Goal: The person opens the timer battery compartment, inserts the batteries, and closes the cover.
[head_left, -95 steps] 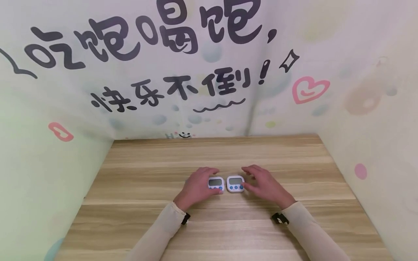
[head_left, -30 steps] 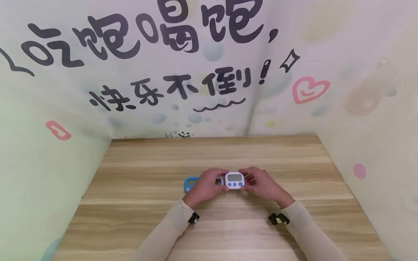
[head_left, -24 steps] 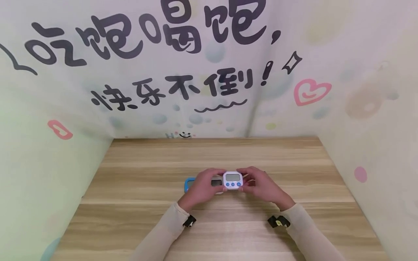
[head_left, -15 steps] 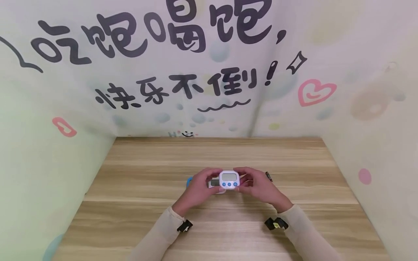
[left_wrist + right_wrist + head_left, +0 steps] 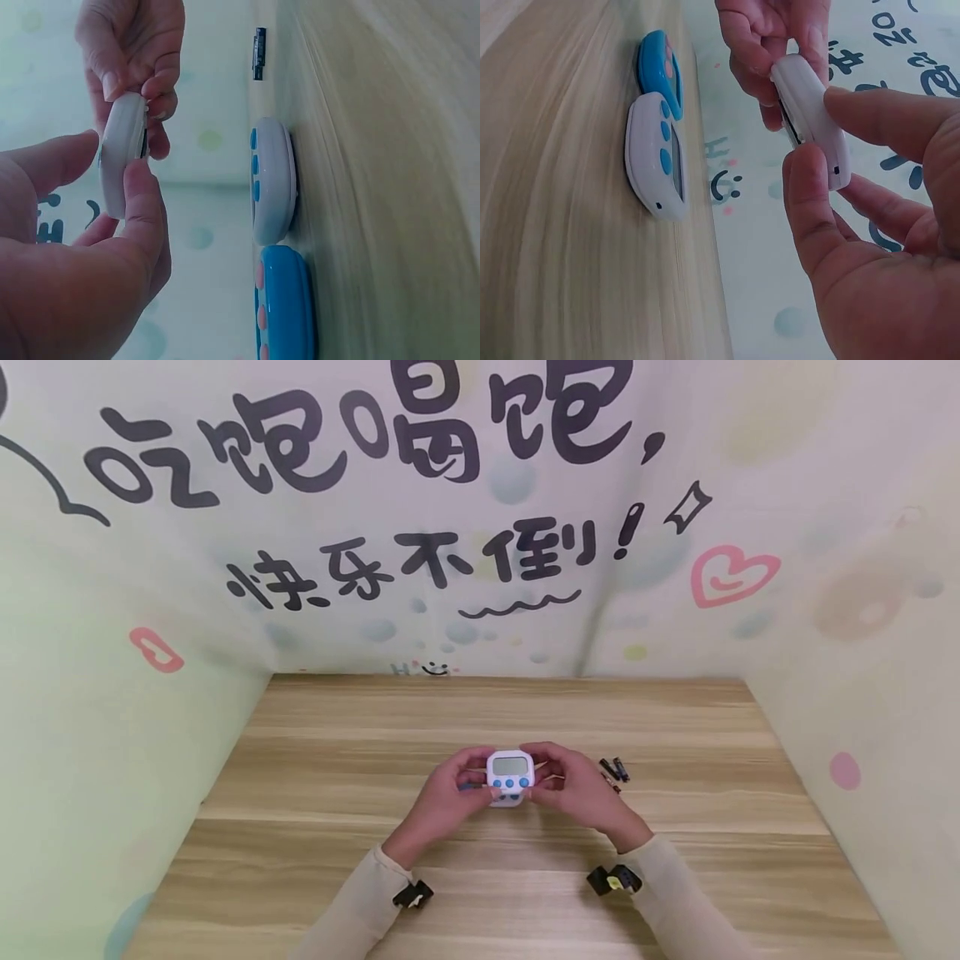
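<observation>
Both hands hold a white digital timer (image 5: 511, 767) with blue buttons, raised above the table, its screen facing the head camera. My left hand (image 5: 438, 797) pinches its left side between thumb and fingers, and my right hand (image 5: 581, 789) pinches its right side. A thin dark gap shows along the timer's back edge (image 5: 789, 124) in the right wrist view. Below it a second white timer (image 5: 274, 180) lies on the table, partly hidden in the head view. Touching or very near that one is a blue timer (image 5: 285, 304) with pink buttons, almost wholly covered by my left hand in the head view.
Several small batteries (image 5: 621, 768) lie on the wood-grain table (image 5: 525, 710) just right of my right hand. Printed walls (image 5: 420, 635) enclose the table at the back and both sides. Dark straps (image 5: 617, 880) sit at the wrists.
The right-hand white timer, lying on the table 3.2 s ago, is lifted between both hands. It has shifted left over the second white timer. The batteries have come into view beside my right hand.
</observation>
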Action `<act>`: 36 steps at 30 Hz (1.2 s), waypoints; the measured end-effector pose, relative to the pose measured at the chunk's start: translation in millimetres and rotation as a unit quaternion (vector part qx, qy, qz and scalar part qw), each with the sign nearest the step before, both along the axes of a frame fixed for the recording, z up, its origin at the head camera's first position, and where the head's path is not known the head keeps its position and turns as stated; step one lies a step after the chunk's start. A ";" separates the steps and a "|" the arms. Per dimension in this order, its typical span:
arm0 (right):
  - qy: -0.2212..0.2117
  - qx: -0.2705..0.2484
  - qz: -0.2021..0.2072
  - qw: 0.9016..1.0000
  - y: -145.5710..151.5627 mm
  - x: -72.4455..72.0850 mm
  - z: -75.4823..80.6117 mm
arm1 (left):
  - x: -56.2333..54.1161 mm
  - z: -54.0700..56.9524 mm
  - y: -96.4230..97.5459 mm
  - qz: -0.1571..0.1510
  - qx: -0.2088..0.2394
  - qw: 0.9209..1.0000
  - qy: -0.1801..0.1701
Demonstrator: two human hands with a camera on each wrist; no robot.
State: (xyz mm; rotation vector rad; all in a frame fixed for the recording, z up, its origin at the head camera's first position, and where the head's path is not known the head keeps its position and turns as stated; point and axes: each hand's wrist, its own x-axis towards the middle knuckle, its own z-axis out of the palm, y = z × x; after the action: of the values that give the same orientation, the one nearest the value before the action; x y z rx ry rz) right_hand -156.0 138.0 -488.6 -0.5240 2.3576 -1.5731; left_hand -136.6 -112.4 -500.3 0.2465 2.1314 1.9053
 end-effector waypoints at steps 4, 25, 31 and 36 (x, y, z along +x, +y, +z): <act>-0.006 -0.008 -0.002 1.000 -4.6 1.2 0.1 | 0.6 1.5 -3.6 0.006 -0.001 1.000 -0.003; -0.068 -0.057 -0.034 0.995 -12.0 1.0 -0.6 | 4.4 4.0 -2.0 0.068 0.012 0.998 -0.013; -0.093 -0.076 -0.054 0.991 -10.4 -0.8 -4.1 | 2.9 -0.4 3.2 0.063 0.045 0.997 -0.018; -0.080 -0.064 -0.068 0.992 -11.1 -1.6 -5.8 | 1.7 -1.3 10.2 0.078 0.046 0.996 -0.020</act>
State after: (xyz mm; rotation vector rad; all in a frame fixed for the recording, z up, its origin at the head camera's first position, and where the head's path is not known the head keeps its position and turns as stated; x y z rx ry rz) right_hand -157.7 126.9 -494.4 -0.2560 2.2247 -1.7651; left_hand -134.9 -102.1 -501.6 0.0610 2.0951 2.0803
